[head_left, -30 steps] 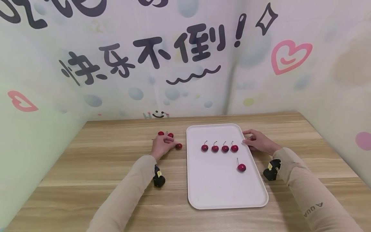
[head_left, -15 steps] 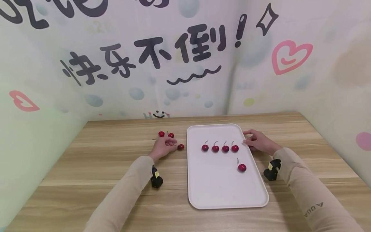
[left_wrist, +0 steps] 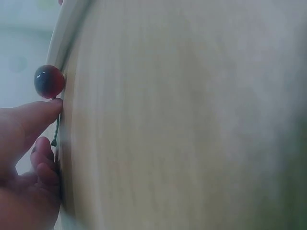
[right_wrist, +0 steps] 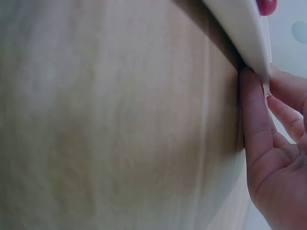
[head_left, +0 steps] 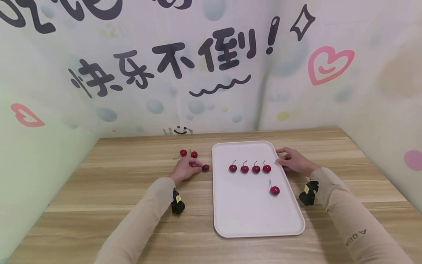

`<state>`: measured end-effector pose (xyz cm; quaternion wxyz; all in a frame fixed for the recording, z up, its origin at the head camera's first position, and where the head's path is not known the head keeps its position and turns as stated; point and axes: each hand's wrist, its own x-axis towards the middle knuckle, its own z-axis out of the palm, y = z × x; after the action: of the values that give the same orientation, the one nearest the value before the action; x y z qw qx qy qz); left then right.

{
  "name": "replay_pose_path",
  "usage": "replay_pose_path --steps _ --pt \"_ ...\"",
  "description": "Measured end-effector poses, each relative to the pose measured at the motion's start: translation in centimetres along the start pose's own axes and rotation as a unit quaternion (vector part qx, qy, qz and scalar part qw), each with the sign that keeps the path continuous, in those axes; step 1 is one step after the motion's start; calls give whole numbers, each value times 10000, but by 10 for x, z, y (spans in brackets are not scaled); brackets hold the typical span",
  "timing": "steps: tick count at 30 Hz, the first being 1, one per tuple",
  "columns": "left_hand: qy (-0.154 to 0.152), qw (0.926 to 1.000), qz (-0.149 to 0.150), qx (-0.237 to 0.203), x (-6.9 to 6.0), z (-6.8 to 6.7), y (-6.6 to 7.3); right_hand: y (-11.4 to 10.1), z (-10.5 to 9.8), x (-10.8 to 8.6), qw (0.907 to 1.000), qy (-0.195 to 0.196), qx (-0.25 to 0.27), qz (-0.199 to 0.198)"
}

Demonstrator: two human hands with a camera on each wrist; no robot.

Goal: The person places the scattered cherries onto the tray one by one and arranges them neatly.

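Observation:
My left hand (head_left: 187, 168) pinches a dark red cherry (head_left: 206, 167) by its stem, just left of the white tray (head_left: 250, 216). In the left wrist view the cherry (left_wrist: 49, 81) sits above the thumb tip, and its green stem (left_wrist: 57, 127) passes behind the thumb. At the tray's right edge, my right hand (head_left: 295, 161) holds the rim. The right wrist view has one finger (right_wrist: 254, 105) against the tray's underside and another on top of the rim. Several stemmed cherries (head_left: 244, 169) form a row on the tray, with a single cherry (head_left: 274, 190) nearer the front right.
Two more cherries, a left one (head_left: 183, 152) and a right one (head_left: 194, 154), lie on the wooden table (head_left: 125, 172) behind my left hand. A printed wall cloth (head_left: 158, 102) stands along the table's back edge. Small black wrist cameras sit under both sleeves.
The left-hand cherry has shifted slightly right, closer to the tray. My left fingers have moved up close to the fruit. The right hand and the tray have stayed put.

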<state>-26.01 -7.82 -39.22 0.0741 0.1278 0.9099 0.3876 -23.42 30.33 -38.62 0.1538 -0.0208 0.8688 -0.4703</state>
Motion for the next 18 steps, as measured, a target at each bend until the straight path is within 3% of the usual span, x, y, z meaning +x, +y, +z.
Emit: replay_pose_path --steps 18 --pt "-252 9993 279 -75 -4 -2 2 0 1 0 10000 14 -12 19"
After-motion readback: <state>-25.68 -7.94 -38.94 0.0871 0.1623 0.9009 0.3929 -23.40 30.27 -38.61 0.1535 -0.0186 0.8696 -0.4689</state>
